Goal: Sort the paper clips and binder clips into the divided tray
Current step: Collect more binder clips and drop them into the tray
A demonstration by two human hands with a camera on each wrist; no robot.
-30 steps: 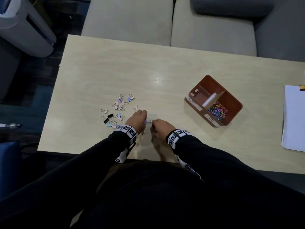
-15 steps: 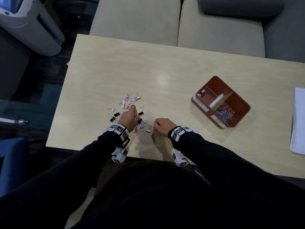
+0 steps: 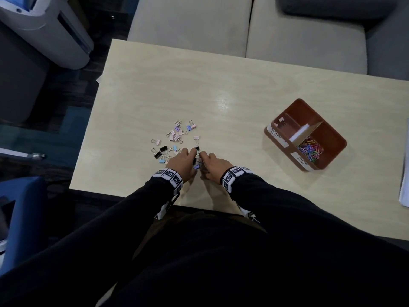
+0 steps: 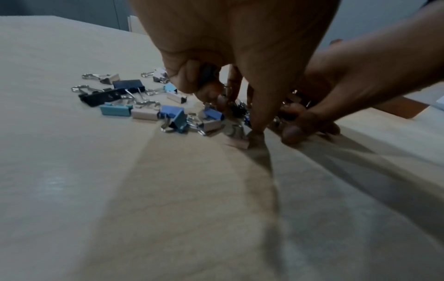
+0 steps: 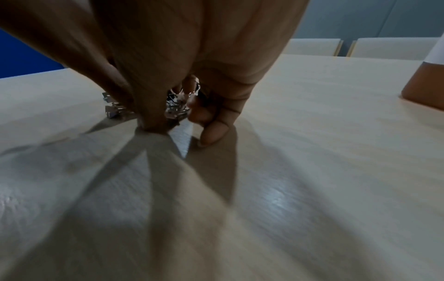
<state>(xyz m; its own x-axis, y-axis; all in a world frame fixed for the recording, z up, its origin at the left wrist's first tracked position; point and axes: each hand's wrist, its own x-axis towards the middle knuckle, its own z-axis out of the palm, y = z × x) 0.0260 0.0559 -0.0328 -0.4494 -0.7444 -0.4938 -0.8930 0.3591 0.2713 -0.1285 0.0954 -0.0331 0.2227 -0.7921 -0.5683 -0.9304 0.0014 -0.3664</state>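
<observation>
Small binder clips (image 3: 174,138) in pink, blue and black lie scattered on the pale wooden table (image 3: 221,85). My left hand (image 3: 190,154) and right hand (image 3: 204,157) meet at the heap's near right edge, fingers curled round a bunch of binder clips (image 3: 196,159) between them. In the left wrist view the left hand (image 4: 234,112) has its thumb on the table. In the right wrist view the right hand (image 5: 179,114) cups silver clip handles (image 5: 176,106). The brown divided tray (image 3: 332,138) stands to the right, with one pink binder clip (image 3: 281,120) in one compartment and coloured paper clips (image 3: 309,150) in the other.
A white paper stack (image 3: 405,185) lies at the table's right edge. Beige sofa seats (image 3: 243,23) stand behind the table. A white-grey appliance (image 3: 44,29) is at the left and a blue chair (image 3: 20,218) at the near left.
The hands were apart half a second ago. Now they have come together, the left sliding right and the right sliding left and forward, closing round clips between them.
</observation>
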